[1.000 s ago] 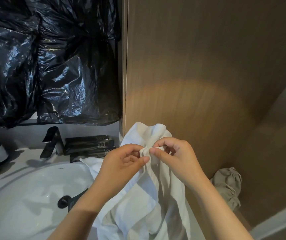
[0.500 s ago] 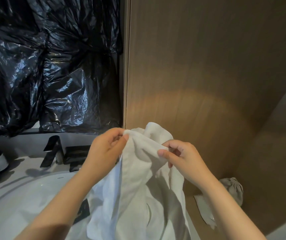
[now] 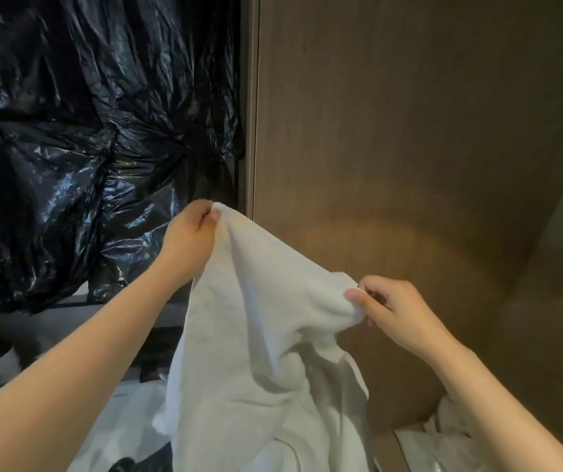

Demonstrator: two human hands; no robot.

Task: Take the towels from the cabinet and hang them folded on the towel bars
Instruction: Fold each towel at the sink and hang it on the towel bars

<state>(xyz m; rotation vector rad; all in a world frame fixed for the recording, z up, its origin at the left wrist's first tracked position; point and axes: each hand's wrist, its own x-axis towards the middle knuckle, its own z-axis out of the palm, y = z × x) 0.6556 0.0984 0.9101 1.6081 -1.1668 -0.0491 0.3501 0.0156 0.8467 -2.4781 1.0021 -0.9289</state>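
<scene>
towel (image 3: 256, 318) is held up before the wood panel (image 3: 409, 131), its top edge pinched at one end by the left hand (image 3: 188, 233), at the other by the right hand (image 3: 389, 308). an end could be lost if either pinch slackens, since most of the weight hangs below. black plastic sheeting (image 3: 86, 131) is draped left of the panel.

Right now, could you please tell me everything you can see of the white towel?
The white towel looks like soft, fuzzy terry cloth, plain and unfolded. Its top edge is held up at two points: the left hand grips one end, raised higher, and the right hand pinches the edge lower, so the edge slopes down to the right. Below, the cloth hangs in loose folds and runs out of the bottom of the frame, in front of the wooden panel.
</scene>
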